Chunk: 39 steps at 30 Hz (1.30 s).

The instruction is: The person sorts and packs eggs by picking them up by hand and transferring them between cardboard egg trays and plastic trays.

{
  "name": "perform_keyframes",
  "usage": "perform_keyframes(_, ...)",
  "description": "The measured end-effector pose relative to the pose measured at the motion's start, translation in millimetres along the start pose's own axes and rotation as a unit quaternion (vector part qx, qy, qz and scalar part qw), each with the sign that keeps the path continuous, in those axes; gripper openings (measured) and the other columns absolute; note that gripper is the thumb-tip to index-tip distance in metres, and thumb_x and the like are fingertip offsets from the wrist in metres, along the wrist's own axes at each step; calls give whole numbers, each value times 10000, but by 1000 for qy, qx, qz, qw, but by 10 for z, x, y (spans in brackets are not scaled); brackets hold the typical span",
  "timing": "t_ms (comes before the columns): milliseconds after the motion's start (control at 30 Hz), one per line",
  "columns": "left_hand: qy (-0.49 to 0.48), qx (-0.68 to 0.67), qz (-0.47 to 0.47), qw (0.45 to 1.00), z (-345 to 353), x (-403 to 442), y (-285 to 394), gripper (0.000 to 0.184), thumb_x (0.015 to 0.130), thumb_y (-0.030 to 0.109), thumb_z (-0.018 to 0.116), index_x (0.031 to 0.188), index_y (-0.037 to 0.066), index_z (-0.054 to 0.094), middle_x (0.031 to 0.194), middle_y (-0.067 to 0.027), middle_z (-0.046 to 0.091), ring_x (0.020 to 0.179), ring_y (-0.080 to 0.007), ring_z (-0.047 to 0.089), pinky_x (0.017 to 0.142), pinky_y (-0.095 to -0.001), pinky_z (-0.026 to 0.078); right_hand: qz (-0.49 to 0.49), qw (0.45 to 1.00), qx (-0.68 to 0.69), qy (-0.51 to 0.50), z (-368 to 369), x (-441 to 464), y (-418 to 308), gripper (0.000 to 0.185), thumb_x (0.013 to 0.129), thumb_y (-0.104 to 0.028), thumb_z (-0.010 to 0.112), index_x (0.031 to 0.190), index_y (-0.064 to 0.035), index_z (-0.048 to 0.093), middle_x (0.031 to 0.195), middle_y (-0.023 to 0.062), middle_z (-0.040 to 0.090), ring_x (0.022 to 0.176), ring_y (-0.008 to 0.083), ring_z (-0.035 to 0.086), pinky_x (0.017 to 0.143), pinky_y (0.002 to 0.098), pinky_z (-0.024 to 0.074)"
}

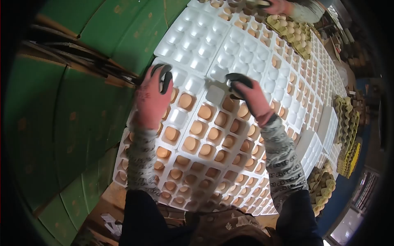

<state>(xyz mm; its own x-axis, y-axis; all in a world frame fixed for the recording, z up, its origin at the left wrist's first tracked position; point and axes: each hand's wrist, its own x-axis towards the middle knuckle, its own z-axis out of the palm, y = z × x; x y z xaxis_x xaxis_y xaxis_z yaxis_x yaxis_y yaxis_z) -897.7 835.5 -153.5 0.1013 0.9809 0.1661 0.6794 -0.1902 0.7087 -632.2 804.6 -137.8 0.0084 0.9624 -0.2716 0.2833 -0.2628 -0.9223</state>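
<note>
My left hand (154, 96), in a pink glove with dark fingertips, is curled over the left edge of a white foam egg tray (178, 117). Whatever lies between its fingers, if anything, is hidden. My right hand (251, 97), gloved alike, bends its fingers down over the upper cells of the neighbouring foam tray (186, 153). Something pale shows by its fingertips, too blurred to name. Between the hands, an egg (186, 101) sits in its cell, and an unfilled cell (215, 94) lies close to my right fingertips. Several brown eggs fill the cells nearer me.
Unfilled white trays (193, 37) lie at the far left. A co-worker's gloved hand (279, 7) reaches in at the top, near a pulp tray of eggs (293, 35). Green cartons (37, 115) line the left side. Stacked pulp trays (344, 127) stand at right.
</note>
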Motion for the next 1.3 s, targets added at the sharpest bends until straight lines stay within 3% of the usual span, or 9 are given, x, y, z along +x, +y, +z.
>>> perform_keyframes(200,15,97,152,984,536,211,-218,368,827,111,645,1189,72,594,1250,-149,542,1174,-354,480,1017,-431,390,-341,851,-398,26,515,-72,360,443,768,-162,675,1181,-69,543,1261,160,503,1158,365,482,992,428,403)
perform_keyframes(400,7,149,176,973,496,-483,-333,364,810,122,628,1156,16,590,1231,-183,554,1118,-356,523,981,-454,413,-198,958,-145,150,-419,-1376,417,428,754,-63,713,1166,-78,597,1194,152,575,1090,331,573,910,404,481)
perform_keyframes(533,-78,22,99,992,714,-440,-869,390,836,14,598,1220,-48,577,1338,-245,509,1190,-364,520,978,-405,442,-120,900,-332,256,-1222,-3046,550,382,792,-58,688,1162,-77,600,1139,139,609,1003,336,601,848,408,501)
perform_keyframes(667,-28,-39,168,985,843,-748,666,379,895,26,568,1261,-61,524,1306,-227,524,1214,-372,504,1040,-422,393,17,837,-448,315,-1851,-4695,152,329,791,-128,672,1109,-50,633,1062,144,641,957,333,612,815,396,505)
perform_keyframes(767,-187,-225,248,923,1274,-1375,1917,385,910,27,558,1289,-26,515,1314,-147,533,1221,-267,509,1048,-360,374,79,731,-483,475,-2307,-5706,283,422,795,-140,668,1207,-110,583,1086,121,640,991,297,629,826,389,509)
perform_keyframes(867,-324,-236,379,834,1512,-2316,3215,447,789,-2,647,1228,27,573,1297,-176,520,1229,-336,485,1037,-381,387,190,698,-391,569,-2928,-6415,628,337,863,-154,617,1199,-135,599,1106,102,652,929,260,663,818,357,521)
perform_keyframes(1067,-349,-173,625,676,2183,-3513,5218,421,799,238,654,1196,104,610,1262,-176,505,1177,-344,467,1033,-461,362,320,783,-450,286,-3881,-6616,1111,363,829,-331,641,1155,-175,608,1024,128,667,983,326,633,843,419,502)
perform_keyframes(1233,-479,15,617,625,2861,-3831,5830,574,784,310,695,1284,91,519,1250,-188,492,1127,-359,509,1011,-433,391,219,821,-435,298,-4175,-6744,1438,458,797,-293,683,1166,-66,530,1020,184,651,943,356,631,820,420,502)
perform_keyframes(1300,-530,27,556,640,2877,-3828,5927,598,776,304,705,1287,70,500,1228,-194,494,1102,-373,521,999,-431,403,178,864,-267,389,-4158,-6967,1450,500,784,-240,730,1202,-63,520,1029,122,641,922,237,631,784,348,511)
